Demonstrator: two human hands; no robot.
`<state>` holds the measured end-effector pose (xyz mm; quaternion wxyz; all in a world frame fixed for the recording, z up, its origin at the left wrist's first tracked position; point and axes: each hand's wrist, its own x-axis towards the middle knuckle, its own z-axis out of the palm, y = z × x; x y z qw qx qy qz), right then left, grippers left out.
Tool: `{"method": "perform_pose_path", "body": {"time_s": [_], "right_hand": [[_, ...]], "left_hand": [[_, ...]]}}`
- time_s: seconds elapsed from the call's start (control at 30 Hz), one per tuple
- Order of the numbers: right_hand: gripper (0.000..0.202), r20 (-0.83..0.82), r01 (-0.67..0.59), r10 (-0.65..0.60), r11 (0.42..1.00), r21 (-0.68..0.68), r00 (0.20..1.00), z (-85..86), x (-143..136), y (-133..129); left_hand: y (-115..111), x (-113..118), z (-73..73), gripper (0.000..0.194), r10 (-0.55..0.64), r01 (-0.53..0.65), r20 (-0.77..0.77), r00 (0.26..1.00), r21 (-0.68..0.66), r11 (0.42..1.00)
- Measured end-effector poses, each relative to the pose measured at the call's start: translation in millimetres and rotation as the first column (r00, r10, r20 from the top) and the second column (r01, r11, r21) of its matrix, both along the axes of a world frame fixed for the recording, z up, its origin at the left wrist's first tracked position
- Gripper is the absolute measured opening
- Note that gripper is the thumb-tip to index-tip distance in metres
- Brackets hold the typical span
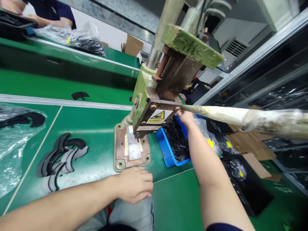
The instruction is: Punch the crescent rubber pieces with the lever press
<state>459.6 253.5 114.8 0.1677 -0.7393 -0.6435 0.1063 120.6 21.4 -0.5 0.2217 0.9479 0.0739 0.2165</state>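
The right hand (185,118) is at the 1 o'clock edge of the blue bin (170,161); the black parts (178,142) inside lie toward 7 o'clock from it. The bin's visible length runs roughly 11 to 5, its upper end hidden by the press (146,93). This hand is nearer; its fingertips are partly covered, so its grip cannot be told. The left hand (136,185), fingers together and loosely curled, palm hidden, rests just beside the base (120,150), at its 6 o'clock.
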Motion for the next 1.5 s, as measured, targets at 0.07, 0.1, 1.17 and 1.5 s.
{"method": "perform_pose_path", "body": {"time_s": [0.07,0.1,1.17,1.5], "right_hand": [[0.034,0.032,-0.074,0.078,0.991,-0.114,0.996,-2.1,4.4,-31.0],[0.035,0.043,-0.113,0.122,0.979,-0.171,0.992,-4.3,5.2,-46.9],[0.030,0.259,-0.174,0.146,0.981,0.090,0.955,5.3,-85.7,-213.8],[0.021,0.408,-0.741,0.628,0.630,0.233,0.662,-11.0,-177.1,-285.5]], "left_hand": [[-0.8,0.1,-0.1,0.022,0.003,-0.003,0.012,1.000,0.016,1.000],[-1.2,0.2,0.0,0.022,0.006,-0.007,0.015,1.000,0.024,1.000],[-32.7,-23.6,26.4,0.021,0.392,-0.360,0.258,0.883,-0.164,0.918],[-54.6,-63.9,43.9,0.021,0.605,-0.517,0.446,0.659,-0.315,0.796]]}}
